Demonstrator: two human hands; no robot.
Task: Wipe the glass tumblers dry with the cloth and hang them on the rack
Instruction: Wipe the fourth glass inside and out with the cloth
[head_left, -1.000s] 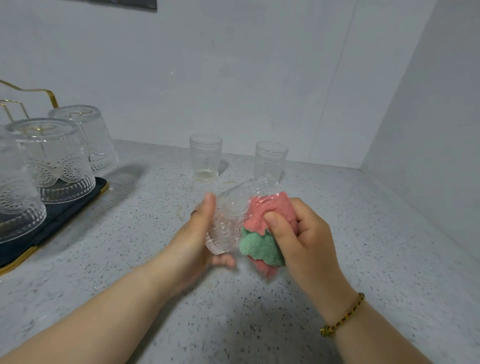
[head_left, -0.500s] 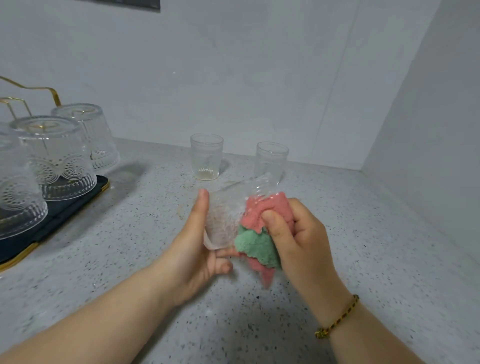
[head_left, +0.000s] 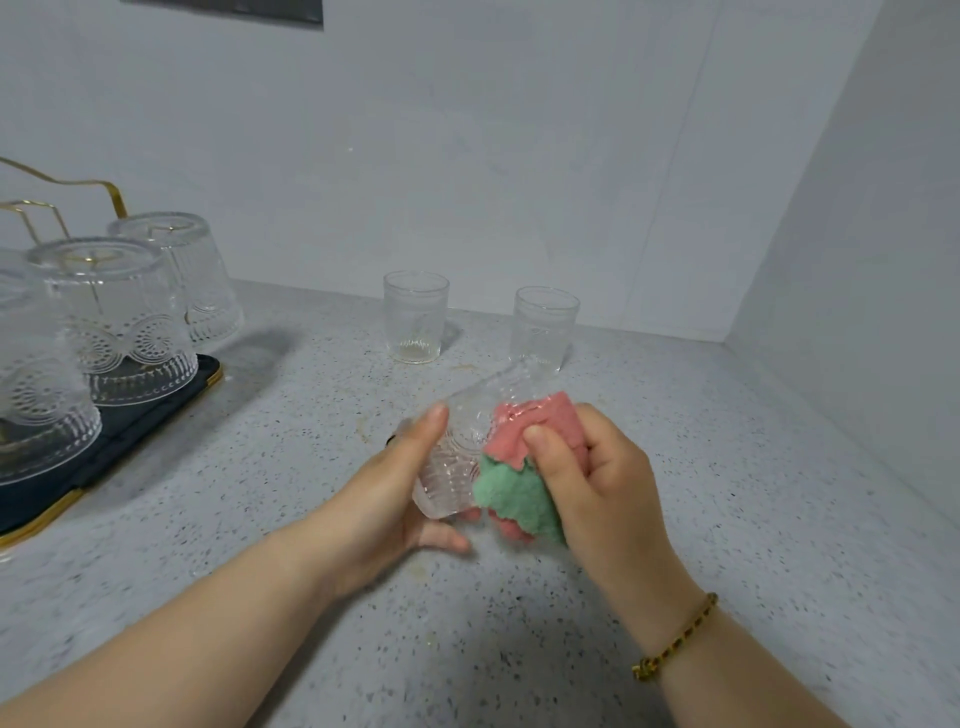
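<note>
My left hand (head_left: 387, 499) grips a clear patterned glass tumbler (head_left: 460, 447), tilted on its side above the counter. My right hand (head_left: 597, 478) clutches a pink and green cloth (head_left: 511, 467) and presses it against the tumbler's right side. Two more tumblers stand upright behind: one (head_left: 415, 317) at centre, one (head_left: 543, 327) to its right. At the far left a rack (head_left: 111, 197) with gold wire posts holds three tumblers upside down: the back one (head_left: 176, 270), the middle one (head_left: 117, 317), and the nearest (head_left: 31, 389), cut off by the frame edge.
The rack stands on a dark tray with a gold rim (head_left: 130, 421). The speckled grey counter (head_left: 727, 519) ends at white walls behind and on the right. A woven bracelet (head_left: 675, 642) is on my right wrist.
My left thumb has shifted along the tumbler and the glass has turned slightly in my grip. The cloth has stayed pressed on it.
</note>
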